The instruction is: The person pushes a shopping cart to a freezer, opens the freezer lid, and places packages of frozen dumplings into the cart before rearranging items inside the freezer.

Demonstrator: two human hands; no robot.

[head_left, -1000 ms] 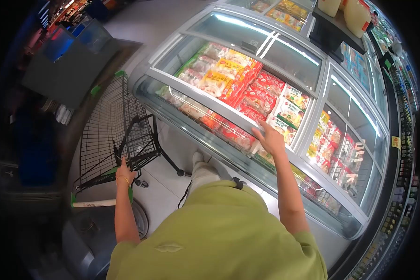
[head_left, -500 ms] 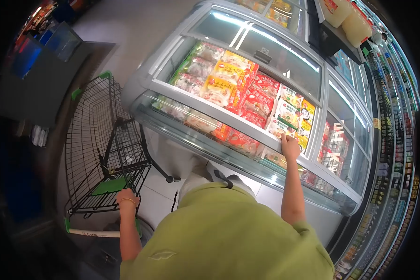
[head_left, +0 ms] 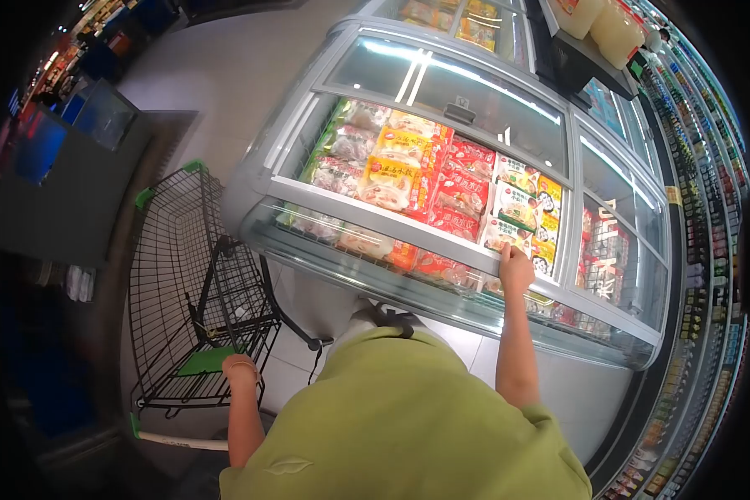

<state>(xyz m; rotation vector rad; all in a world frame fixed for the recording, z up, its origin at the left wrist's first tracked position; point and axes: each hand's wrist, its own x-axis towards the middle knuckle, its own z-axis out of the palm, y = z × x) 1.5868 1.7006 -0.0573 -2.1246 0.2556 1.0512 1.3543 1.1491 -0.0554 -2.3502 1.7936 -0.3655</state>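
My right hand (head_left: 517,268) is closed at the grey front rail (head_left: 442,246) of a chest freezer, thumb uppermost, beside white packets of frozen food (head_left: 512,208). Yellow packets (head_left: 390,183), red packets (head_left: 460,193) and clear-and-green bags (head_left: 338,177) lie in rows under the freezer's opening. My left hand (head_left: 240,367), with a band at the wrist, is low at the near end of a wire shopping cart (head_left: 175,275), by its green seat flap (head_left: 206,361). Its fingers look curled; their tips are hidden, so whether they grip the cart is unclear.
Glass lids (head_left: 467,96) cover the back of the freezer, and another section (head_left: 617,242) adjoins on the right. Stocked shelves (head_left: 700,275) line the far right. A dark counter (head_left: 67,192) stands left of the cart. Large pale jugs (head_left: 617,37) stand at the top right.
The view has shifted slightly, so the cart appears lower and a little further right. My right hand stays at the freezer rail. My left hand stays near the cart's rear end.
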